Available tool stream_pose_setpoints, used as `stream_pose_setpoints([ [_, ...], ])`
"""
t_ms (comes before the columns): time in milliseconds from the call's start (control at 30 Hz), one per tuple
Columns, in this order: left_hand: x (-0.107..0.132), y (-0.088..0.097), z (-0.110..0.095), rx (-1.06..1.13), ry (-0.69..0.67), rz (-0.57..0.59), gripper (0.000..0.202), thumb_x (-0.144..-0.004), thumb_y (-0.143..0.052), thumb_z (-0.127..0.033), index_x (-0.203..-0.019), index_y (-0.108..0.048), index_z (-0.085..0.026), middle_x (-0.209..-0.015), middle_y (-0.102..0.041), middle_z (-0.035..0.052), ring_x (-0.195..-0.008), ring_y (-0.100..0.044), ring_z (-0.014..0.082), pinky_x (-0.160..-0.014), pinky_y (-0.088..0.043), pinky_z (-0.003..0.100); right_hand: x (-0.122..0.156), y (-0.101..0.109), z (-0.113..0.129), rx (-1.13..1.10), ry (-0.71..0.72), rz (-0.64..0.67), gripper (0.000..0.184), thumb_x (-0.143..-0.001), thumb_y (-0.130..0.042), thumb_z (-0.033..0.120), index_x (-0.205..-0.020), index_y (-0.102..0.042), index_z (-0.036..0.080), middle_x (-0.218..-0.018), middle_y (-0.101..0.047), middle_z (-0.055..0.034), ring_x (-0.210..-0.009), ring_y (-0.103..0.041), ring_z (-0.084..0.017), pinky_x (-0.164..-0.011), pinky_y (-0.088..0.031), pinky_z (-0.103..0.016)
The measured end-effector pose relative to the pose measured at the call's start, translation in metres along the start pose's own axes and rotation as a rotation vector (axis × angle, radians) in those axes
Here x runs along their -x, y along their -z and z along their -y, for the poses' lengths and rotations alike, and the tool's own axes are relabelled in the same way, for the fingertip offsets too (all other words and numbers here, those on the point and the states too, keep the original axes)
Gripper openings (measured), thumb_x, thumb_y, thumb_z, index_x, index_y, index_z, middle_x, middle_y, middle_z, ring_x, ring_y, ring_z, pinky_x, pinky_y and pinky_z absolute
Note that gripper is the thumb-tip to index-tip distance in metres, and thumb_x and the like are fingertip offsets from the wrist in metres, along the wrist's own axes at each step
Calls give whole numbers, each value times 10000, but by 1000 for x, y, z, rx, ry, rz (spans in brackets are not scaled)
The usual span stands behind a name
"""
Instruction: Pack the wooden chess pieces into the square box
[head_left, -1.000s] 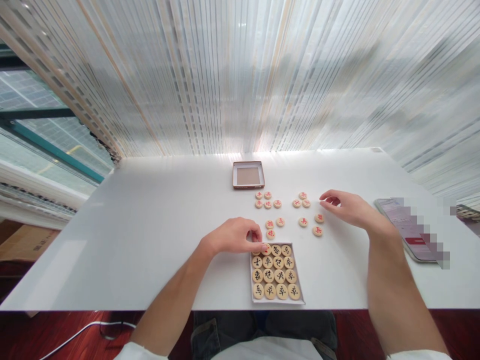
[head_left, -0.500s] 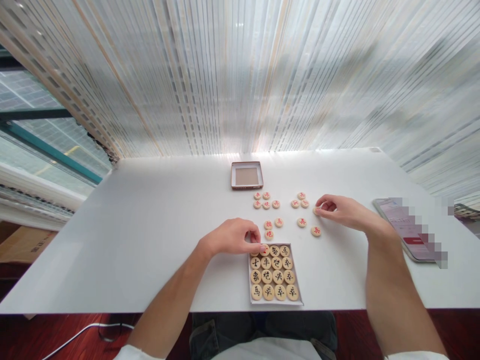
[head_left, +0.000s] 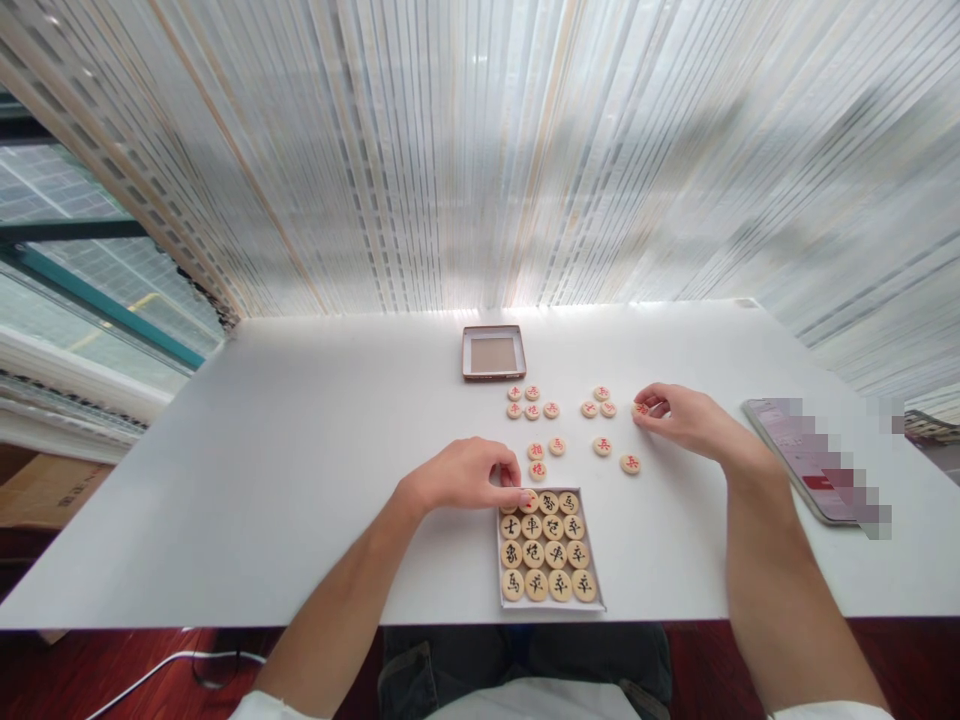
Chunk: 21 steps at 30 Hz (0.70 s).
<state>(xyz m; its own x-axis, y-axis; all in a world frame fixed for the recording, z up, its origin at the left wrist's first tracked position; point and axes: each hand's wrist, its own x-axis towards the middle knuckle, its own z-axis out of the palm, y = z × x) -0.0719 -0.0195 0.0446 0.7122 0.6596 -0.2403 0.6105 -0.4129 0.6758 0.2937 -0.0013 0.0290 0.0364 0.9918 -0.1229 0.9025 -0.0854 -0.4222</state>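
Note:
My left hand (head_left: 466, 474) is at the back left corner of a shallow open box (head_left: 592, 606). Its thumb and finger close on a red-marked Chinese chess piece (head_left: 530, 501) in the back row, partly covering it. Black-marked pieces (head_left: 554, 527) fill the box in rows, face up. Farther right, my right hand (head_left: 679, 418) pinches another red-marked Chinese chess piece (head_left: 640, 410) by its edge, at or just over the tabletop. Loose red-marked pieces (head_left: 602, 447) lie between the two hands, with a group of several more (head_left: 532, 410) behind the box.
A shallow rectangular lid (head_left: 466, 350) lies at the back of the white table (head_left: 300, 450). To the right of my right forearm rests a phone (head_left: 795, 460), partly blurred out. A striped curtain (head_left: 450, 150) hangs along the table's far edge. A cardboard box (head_left: 52, 490) stands at the left.
The piece at my right fingertips now shows its red mark more clearly, and that hand has shifted slightly. My left hand stays in place at the box.

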Motion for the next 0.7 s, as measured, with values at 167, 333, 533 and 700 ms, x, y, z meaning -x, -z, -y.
stream_pose_setpoints([
  [167, 0, 0, 0, 5, 1, 7, 328, -806, -695, -567, -869, -726, -246, -887, -737, -31, -786, -639, 150, -648, -415, 241, -1, -1, -2, -17, -4, 1, 238, -767, -643, 397, -942, -660, 237, -885, -724, -41, -788, -684, -218, -694, -521, -314],
  [333, 0, 1, -1, -3, 11, 8, 335, -808, -689, -574, -881, -729, -249, -902, -738, -28, -805, -643, 156, -662, -422, 244, 4, 3, 6, -56, 50, 13, 182, -800, -629, 409, -890, -651, 252, -825, -716, -16, -739, -672, -205, -652, -500, -299],
  [533, 0, 1, -2, -7, 20, 15, 341, -805, -692, -573, -883, -726, -243, -897, -733, -27, -795, -639, 153, -658, -426, 244, 15, 10, 30, -299, 102, 41, 320, -878, -606, 556, -1033, -638, 278, -933, -740, -44, -856, -722, -243, -742, -515, -333],
  [700, 1, 0, -3, -23, 19, 1, 314, -804, -701, -543, -900, -725, -245, -900, -731, -21, -790, -635, 158, -655, -425, 244, 17, 3, 46, -486, 196, 124, 475, -840, -612, 671, -1035, -654, 239, -980, -744, -91, -958, -720, -290, -835, -535, -378],
])
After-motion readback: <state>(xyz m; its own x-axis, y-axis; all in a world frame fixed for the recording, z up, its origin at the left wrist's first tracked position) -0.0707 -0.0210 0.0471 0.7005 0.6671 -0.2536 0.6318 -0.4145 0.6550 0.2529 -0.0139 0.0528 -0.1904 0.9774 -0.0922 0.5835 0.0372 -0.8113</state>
